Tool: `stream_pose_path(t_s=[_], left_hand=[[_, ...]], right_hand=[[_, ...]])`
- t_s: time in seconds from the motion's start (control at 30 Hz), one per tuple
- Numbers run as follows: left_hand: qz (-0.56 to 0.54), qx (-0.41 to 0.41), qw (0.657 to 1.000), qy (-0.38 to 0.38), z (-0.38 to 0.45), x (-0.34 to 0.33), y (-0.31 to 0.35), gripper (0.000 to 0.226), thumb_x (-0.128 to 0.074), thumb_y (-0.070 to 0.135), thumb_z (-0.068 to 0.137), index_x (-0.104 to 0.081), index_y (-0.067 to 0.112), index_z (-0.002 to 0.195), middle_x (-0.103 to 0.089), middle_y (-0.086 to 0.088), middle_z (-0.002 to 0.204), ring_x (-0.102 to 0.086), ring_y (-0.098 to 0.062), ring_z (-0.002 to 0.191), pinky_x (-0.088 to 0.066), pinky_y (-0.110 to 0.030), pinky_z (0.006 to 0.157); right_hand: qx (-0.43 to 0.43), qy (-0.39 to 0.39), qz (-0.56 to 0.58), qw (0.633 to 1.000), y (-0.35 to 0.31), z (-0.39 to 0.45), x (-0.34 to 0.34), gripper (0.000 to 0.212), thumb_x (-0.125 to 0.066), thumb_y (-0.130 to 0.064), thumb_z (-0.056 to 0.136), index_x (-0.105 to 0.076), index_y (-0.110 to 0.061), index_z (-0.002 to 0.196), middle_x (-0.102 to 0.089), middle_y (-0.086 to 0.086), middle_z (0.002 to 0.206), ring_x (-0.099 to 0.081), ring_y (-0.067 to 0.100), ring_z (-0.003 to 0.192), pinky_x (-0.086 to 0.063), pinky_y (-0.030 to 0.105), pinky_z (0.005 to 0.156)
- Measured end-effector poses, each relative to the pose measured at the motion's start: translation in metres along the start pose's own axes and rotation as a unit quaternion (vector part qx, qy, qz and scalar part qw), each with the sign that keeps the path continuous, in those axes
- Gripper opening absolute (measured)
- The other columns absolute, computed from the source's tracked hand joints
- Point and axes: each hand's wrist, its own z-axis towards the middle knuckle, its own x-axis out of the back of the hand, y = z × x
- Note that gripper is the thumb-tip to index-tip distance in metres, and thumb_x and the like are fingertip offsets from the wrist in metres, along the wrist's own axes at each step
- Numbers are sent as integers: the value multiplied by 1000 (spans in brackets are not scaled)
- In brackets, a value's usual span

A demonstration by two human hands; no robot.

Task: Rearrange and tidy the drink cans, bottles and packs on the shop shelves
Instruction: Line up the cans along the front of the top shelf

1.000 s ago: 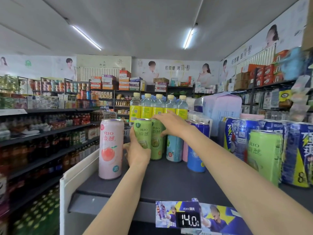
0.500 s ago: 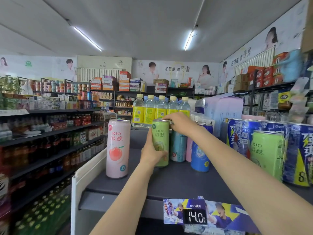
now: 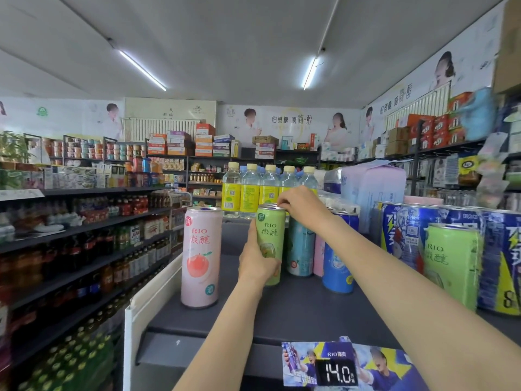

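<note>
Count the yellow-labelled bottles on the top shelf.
5, in a row at the shelf's back. The right hand partly covers two; more may stand behind.

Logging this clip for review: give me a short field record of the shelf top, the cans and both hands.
place: shop shelf top
left hand: grips the green can low on its side
right hand: fingers on the rim of a can behind the green can
pink can: upright, apart, left of the green can
behind: yellow-label bottles
price tag: 14.0
</note>
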Motion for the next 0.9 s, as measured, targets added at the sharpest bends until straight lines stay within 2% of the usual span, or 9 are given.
stream_pose_path(t_s=[0.13, 0.37, 0.57, 0.7, 0.8, 0.9], left_hand=[[6, -4, 1000, 3, 0, 0, 0, 98, -64, -2, 72, -12, 34, 148, -53, -3, 128, -49, -25, 118, -42, -42, 99], [-3, -1, 1000, 4, 0, -1, 0, 100, -65, -2, 72, -11, 33, 148, -52, -5, 129, -49, -26, 118, -42, -44, 99], [1, -11, 1000, -10, -1, -1, 0, 98, -66, -1, 74, -11, 34, 148, -50, -3, 132, -47, -25, 121, -40, -43, 102], [1, -3, 1000, -8, -2, -1, 1, 98, -66, -2, 74, -11, 32, 148, -49, -6, 132, -47, -27, 121, -40, -44, 102], [-5, 3, 1000, -8, -2, -1, 2, 99, -66, -3, 74, -10, 31, 148, -48, -7, 133, -47, -29, 121, -39, -46, 102], [12, -1, 1000, -7, -2, -1, 3, 101, -66, -1, 76, -4, 33, 148, -48, -8, 134, -46, -30, 122, -38, -47, 102]], right_hand=[[0, -9, -20, 1000, 6, -1, 1, 21, -49, -11, 94, -68, -7, 101, -68, 12, 100, -62, 27, 94, -49, 39, 83], [-3, -35, -30, 999, 4, -2, 12, 19, -53, -9, 92, -69, -7, 103, -67, 12, 104, -62, 26, 98, -49, 34, 83], [-49, -38, -19, 998, 16, -16, 38, 32, -46, 3, 89, -66, -12, 109, -63, 13, 112, -59, 26, 102, -49, 40, 91], [-97, -31, 22, 995, 17, -55, 54, 23, -56, -12, 90, -63, -11, 112, -62, 13, 116, -56, 27, 108, -46, 38, 92], [-168, 3, 13, 986, 14, -91, 51, 47, -63, -28, 87, -48, -11, 128, -51, 12, 131, -48, 30, 118, -41, 37, 91], [-241, 45, 54, 968, 14, -125, 33, 75, -68, -35, 83, -25, -16, 140, -40, 14, 133, -48, 36, 116, -42, 40, 87]])
